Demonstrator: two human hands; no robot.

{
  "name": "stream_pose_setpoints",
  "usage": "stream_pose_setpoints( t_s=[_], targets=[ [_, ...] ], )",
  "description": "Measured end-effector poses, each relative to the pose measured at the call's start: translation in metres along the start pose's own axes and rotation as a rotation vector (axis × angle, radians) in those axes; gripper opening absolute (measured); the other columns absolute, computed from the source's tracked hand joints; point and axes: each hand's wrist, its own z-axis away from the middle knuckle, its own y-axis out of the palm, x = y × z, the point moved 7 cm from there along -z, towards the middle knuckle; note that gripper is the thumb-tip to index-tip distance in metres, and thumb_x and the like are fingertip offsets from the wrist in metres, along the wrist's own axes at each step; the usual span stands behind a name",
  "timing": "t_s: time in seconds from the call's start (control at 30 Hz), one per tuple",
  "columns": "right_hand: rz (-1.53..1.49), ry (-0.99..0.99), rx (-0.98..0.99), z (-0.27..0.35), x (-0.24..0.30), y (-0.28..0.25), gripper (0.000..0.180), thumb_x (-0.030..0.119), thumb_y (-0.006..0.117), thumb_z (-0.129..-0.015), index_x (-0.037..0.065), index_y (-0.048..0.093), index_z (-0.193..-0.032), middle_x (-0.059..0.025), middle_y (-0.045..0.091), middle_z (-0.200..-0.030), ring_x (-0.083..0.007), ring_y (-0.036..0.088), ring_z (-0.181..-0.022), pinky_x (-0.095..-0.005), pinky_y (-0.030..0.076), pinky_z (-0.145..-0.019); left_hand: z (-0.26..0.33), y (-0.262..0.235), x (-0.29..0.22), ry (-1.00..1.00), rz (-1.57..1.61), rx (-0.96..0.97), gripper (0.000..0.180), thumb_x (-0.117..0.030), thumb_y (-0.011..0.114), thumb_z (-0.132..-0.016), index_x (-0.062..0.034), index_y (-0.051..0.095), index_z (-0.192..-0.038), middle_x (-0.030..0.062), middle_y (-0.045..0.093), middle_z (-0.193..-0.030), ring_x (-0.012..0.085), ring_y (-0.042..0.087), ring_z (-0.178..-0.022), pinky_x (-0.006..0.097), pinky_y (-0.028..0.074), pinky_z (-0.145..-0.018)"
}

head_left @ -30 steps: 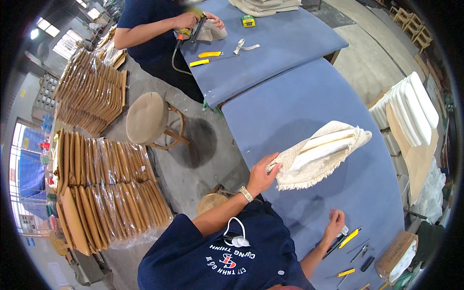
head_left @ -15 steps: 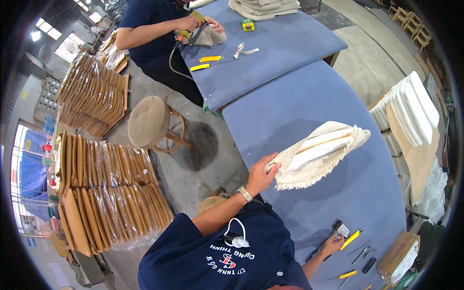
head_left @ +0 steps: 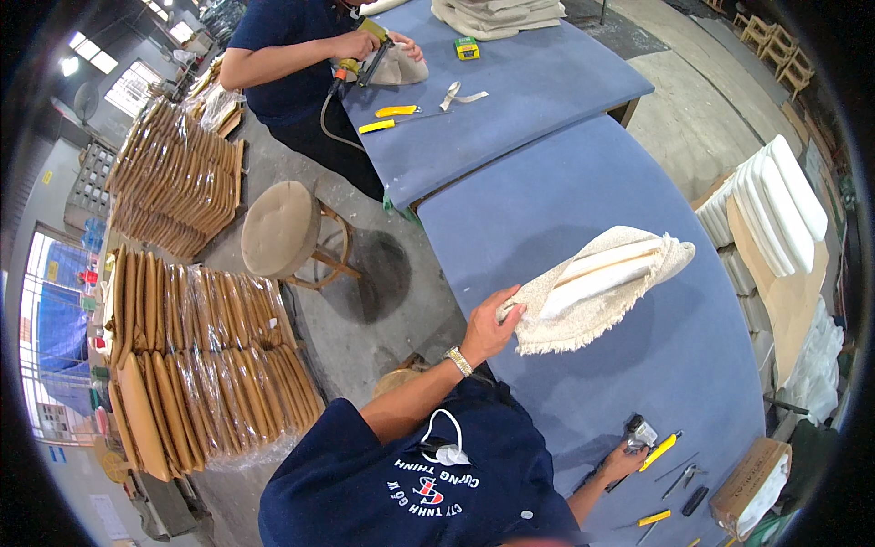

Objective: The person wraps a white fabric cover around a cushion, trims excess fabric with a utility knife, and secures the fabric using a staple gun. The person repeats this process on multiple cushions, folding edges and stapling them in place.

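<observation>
My left hand (head_left: 492, 330) grips the near edge of a seat pad wrapped in cream fabric (head_left: 597, 287) and holds it tilted up above the blue table (head_left: 583, 182). A pale wooden board shows on the pad's underside. My right hand (head_left: 622, 465) is low at the table's near edge, closed on a small grey hand tool (head_left: 640, 432). A yellow-handled tool (head_left: 661, 450) lies just beside it.
A co-worker (head_left: 301, 46) at the far table works a tool on another pad. Yellow-handled tools (head_left: 394, 117) lie there. A round stool (head_left: 281, 228) stands in the aisle. Stacked wooden seat boards (head_left: 200, 365) are left, white foam pads (head_left: 775, 210) right, a cardboard box (head_left: 752, 483) near right.
My right hand has shifted left along the table edge and taken hold of the grey tool. The pad stays raised in my left hand, a little lower.
</observation>
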Motion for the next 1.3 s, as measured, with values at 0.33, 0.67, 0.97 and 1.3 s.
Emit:
stream_pose_setpoints(
  t_s=[0.33,0.67,0.97,1.3],
  targets=[
    [0.087,0.111,0.028,0.001,0.002,0.009,0.076,0.019,0.078,-0.082,-0.001,0.047,-0.148,-0.03,0.05,-0.14,-0.0478,0.05,-0.129,-0.0525,0.042,-0.111,0.0,-0.004,0.001,-0.064,0.024,0.018,0.042,-0.023,0.071,-0.097,0.0006,0.065,-0.131,0.0237,0.07,-0.124,0.0389,0.069,-0.113,0.041,0.054,-0.097],
    [-0.387,0.088,0.301,-0.013,0.057,-0.032,0.04,0.014,0.077,-0.083,-0.008,0.066,-0.115,-0.0133,0.069,-0.103,-0.0231,0.063,-0.09,-0.0349,0.054,-0.078,0.004,0.002,0.0,0.057,-0.075,-0.016,0.043,-0.018,0.072,-0.093,0.0005,0.065,-0.132,0.0251,0.07,-0.123,0.0404,0.069,-0.112,0.042,0.055,-0.095],
    [-0.766,-0.039,0.889,0.098,0.279,-0.087,0.041,0.012,0.083,-0.087,-0.002,0.066,-0.122,-0.0082,0.07,-0.113,-0.0171,0.066,-0.097,-0.0322,0.054,-0.085,0.04,0.018,-0.01,0.209,-0.162,-0.025,0.052,-0.017,0.077,-0.09,-0.0008,0.062,-0.137,0.0223,0.068,-0.13,0.0385,0.066,-0.12,0.046,0.053,-0.102],
    [-0.666,-0.634,0.907,0.106,0.373,-0.071,0.032,0.013,0.079,-0.079,0.0,0.068,-0.107,-0.0164,0.072,-0.095,-0.0331,0.073,-0.086,-0.0377,0.056,-0.078,0.041,0.019,-0.005,0.238,-0.12,-0.024,0.057,-0.01,0.079,-0.086,-0.0027,0.061,-0.139,0.0177,0.066,-0.135,0.0392,0.063,-0.126,0.05,0.05,-0.109]
  ],
)
